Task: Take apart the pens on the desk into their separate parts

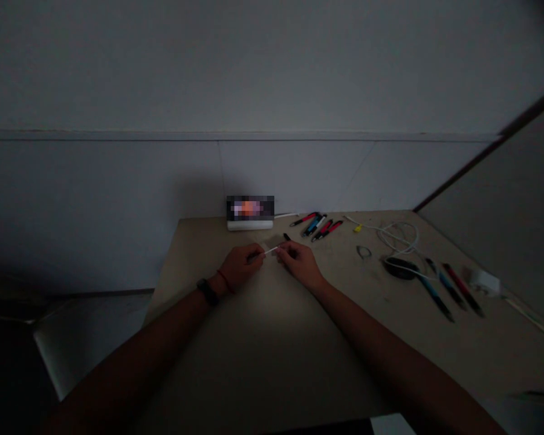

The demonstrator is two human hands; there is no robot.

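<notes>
My left hand (240, 266) and my right hand (299, 263) meet over the middle of a beige table (263, 350). Both are closed in a pinch. Between them runs a thin white stick (270, 249), like a pen refill, with the left fingers on one end. The right hand also grips a dark pen body whose black tip (286, 237) sticks out above the fingers. A dark band and a red cord sit on my left wrist. The scene is dim.
Several red, blue and black pens (318, 225) lie behind my hands. More pens (453, 290) lie at the right beside a dark round object (401, 268), a white cable (399, 238) and a white adapter (483, 281). A phone on a white stand (250, 225) leans against the wall.
</notes>
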